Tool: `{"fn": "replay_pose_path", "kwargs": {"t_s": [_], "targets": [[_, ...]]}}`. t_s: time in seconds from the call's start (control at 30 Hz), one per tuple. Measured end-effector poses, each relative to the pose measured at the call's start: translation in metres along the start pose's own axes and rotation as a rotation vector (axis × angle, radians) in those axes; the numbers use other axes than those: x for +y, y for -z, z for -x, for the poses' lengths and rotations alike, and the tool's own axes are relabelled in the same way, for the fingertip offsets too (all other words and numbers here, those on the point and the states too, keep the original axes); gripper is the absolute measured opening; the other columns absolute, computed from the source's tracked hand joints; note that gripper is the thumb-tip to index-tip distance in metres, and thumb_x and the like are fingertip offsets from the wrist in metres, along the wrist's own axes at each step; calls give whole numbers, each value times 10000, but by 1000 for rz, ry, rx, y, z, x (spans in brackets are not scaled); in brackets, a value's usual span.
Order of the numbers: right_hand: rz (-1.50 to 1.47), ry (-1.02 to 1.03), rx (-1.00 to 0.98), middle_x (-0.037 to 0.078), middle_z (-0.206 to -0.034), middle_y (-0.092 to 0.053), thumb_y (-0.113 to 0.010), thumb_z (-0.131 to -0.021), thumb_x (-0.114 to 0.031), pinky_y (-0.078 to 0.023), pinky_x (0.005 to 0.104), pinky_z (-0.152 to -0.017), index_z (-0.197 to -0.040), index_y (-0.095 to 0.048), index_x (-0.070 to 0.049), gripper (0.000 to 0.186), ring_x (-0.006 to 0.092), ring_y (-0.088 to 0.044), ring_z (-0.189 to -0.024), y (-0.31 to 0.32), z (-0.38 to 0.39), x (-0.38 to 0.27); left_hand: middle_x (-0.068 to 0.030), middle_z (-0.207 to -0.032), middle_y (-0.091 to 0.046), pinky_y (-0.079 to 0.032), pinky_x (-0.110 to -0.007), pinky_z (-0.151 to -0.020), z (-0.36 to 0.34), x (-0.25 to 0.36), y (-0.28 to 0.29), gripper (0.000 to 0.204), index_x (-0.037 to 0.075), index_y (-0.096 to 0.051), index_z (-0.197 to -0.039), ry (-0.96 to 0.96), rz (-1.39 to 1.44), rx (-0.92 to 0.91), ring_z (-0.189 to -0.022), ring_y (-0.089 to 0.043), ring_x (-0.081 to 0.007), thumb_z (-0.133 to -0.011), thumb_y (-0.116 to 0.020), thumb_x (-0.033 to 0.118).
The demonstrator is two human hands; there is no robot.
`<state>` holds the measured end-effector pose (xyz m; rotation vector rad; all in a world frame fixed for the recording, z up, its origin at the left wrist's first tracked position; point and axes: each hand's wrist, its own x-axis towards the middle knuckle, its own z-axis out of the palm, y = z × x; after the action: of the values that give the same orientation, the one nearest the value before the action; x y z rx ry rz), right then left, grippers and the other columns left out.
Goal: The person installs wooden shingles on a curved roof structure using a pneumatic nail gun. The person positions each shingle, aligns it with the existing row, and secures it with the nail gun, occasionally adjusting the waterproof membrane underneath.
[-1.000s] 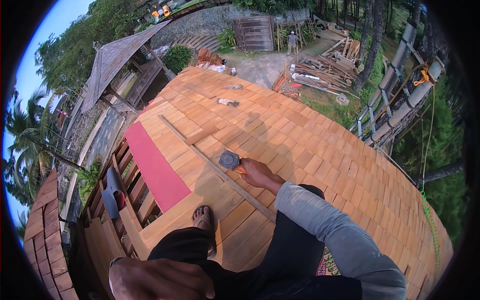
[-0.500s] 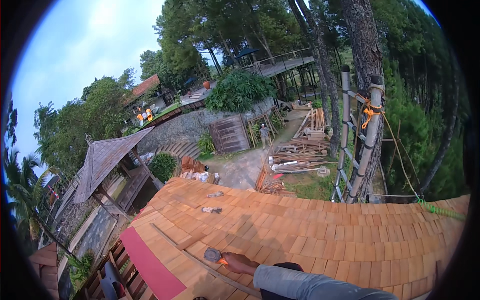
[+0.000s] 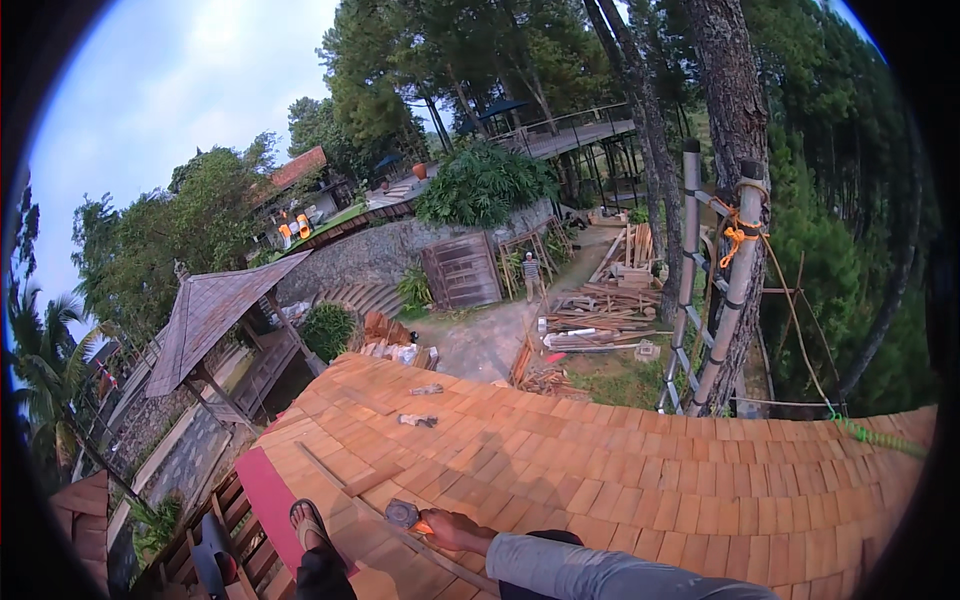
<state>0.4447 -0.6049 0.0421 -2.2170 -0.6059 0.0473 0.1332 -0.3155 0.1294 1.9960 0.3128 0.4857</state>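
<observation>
My right hand (image 3: 452,530) is closed round the orange handle of a hammer (image 3: 402,514) with a blocky grey head. Its grey-sleeved forearm comes in from the lower right. The hammer is low over the wooden roof shingles (image 3: 560,480), beside a long thin wooden batten (image 3: 345,478) that slants across them. Whether the head touches the wood I cannot tell. My left hand is out of view.
My sandalled foot (image 3: 308,525) rests near the red strip (image 3: 270,500) at the roof's left edge, beside open framing (image 3: 255,560). Two small bundles (image 3: 417,420) lie upslope. A ladder (image 3: 690,300) stands right by a roped tree. Below, a person (image 3: 531,275) stands near stacked lumber (image 3: 600,310).
My right hand and the hammer have moved a little left across the shingles. My sandalled foot has come into view at the lower left.
</observation>
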Motion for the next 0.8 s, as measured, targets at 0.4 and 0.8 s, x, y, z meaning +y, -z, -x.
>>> {"fn": "replay_pose_path", "kwargs": {"t_s": [0.4, 0.8], "targets": [[-42, -25, -90, 190, -1306, -658, -679, -951, -220, -576, 541, -948, -1320, -566, -56, 420, 422, -684, -1169, -26, -30, 67, -47, -794, -631, -428, -325, -548, 19, -1, -13, 171, 66, -651, -971, 70, 63, -159, -626, -525, -129, -1008, -767, 185], [-77, -94, -19, 206, -1284, -657, -686, -953, -210, -590, 547, -918, -1294, -551, -37, 405, 426, -697, -1123, -2, -21, 39, -26, -854, -603, -429, -290, -751, -17, 102, 31, 263, 71, -619, -895, -185, 111, -78, -812, -550, -131, -1032, -680, 286]]}}
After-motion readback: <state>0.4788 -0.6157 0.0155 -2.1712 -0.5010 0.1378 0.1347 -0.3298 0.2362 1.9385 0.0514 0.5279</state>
